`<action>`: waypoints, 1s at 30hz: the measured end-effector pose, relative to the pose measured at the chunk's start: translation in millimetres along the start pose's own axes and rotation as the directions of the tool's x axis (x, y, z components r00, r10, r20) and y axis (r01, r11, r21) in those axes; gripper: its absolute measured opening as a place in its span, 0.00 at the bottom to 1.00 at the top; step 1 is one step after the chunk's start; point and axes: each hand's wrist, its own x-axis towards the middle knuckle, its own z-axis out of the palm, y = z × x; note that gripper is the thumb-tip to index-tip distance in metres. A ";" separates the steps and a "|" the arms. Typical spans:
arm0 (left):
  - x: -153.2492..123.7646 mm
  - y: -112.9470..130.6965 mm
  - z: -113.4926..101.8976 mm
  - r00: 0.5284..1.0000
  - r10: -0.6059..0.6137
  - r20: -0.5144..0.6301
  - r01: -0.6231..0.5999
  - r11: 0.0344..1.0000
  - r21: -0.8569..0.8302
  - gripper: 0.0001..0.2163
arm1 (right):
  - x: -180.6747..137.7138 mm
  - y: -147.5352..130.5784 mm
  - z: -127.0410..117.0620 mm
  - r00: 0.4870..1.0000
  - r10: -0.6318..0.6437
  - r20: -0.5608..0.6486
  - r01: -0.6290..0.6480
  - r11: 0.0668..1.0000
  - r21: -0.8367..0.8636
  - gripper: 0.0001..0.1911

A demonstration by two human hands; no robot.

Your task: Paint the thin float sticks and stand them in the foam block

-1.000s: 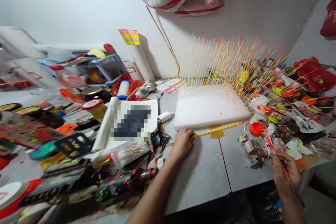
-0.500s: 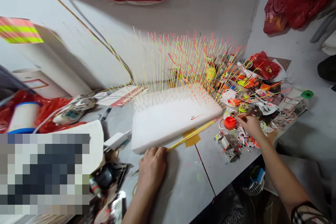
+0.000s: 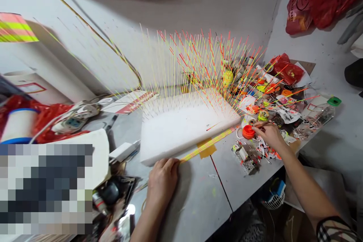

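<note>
A white foam block (image 3: pixel 181 128) lies on the grey table (image 3: pixel 204 200), its far half bristling with several thin yellow and red painted sticks (image 3: pixel 204 64). My left hand (image 3: pixel 163 181) is closed at the block's near edge, pinching the end of a bundle of yellow sticks (image 3: pixel 208 144) that lies along that edge. My right hand (image 3: pixel 269 134) reaches among small paint pots at the right, fingers closed on a thin brush, beside an orange cap (image 3: pixel 248 132).
Paint pots and stained scraps (image 3: pixel 266 102) crowd the right side, with a clear bottle (image 3: pixel 314 115) and red bags (image 3: pixel 286 70). A power strip (image 3: pixel 75 119), a white spool (image 3: pixel 18 124) and clutter fill the left. The table's front edge runs lower right.
The view swung right and closer to the foam block. My right hand moved from the table's near edge up to the paint pots by the orange cap. My left hand stayed.
</note>
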 end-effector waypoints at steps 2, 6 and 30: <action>0.1 -0.7 -0.1 1.000 -0.003 0.009 0.003 1.000 0.003 0.16 | -3.1 -2.1 -4.5 1.000 -0.013 0.015 0.014 1.000 -0.015 0.20; 0.0 -2.9 0.9 0.999 -0.044 0.011 0.044 0.998 0.055 0.16 | -9.8 -6.2 -13.0 0.999 0.000 0.055 0.002 1.000 -0.030 0.20; 0.3 -9.0 5.7 0.999 -0.046 -0.007 0.046 0.998 0.048 0.14 | -57.1 -21.3 -43.3 0.942 -0.268 0.203 0.260 0.963 0.064 0.18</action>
